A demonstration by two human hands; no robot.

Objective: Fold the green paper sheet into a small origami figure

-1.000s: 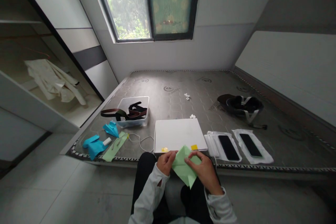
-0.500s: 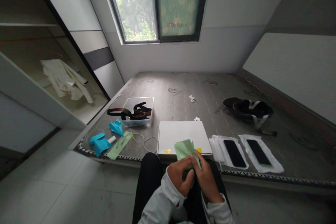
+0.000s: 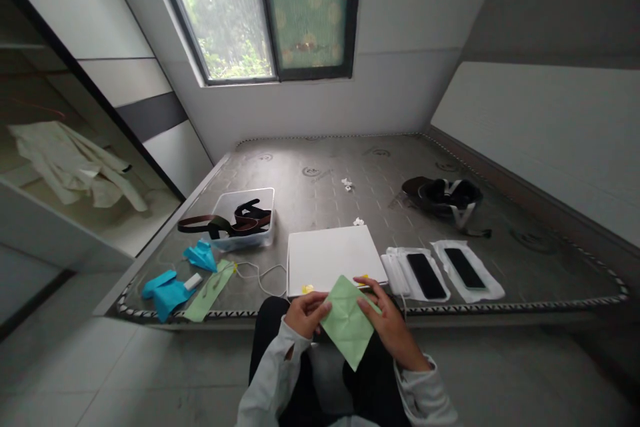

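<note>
A creased light green paper is held over my lap, opened out as a diamond shape. My left hand pinches its left corner with thumb and fingers closed on it. My right hand holds the right edge, fingers curled behind the sheet. Just beyond the paper lies a white board on the grey mattress, with small yellow bits at its near edge.
Left of the board lie blue folded papers, a green strip, a white cable and a clear tray with dark belts. Two phones on white wrappers lie to the right, a black headset behind them. An open wardrobe stands at left.
The green paper, bunched between both hands half a second ago, is now spread flat into a diamond. My hands have moved apart to its left and right edges. The view shifted slightly.
</note>
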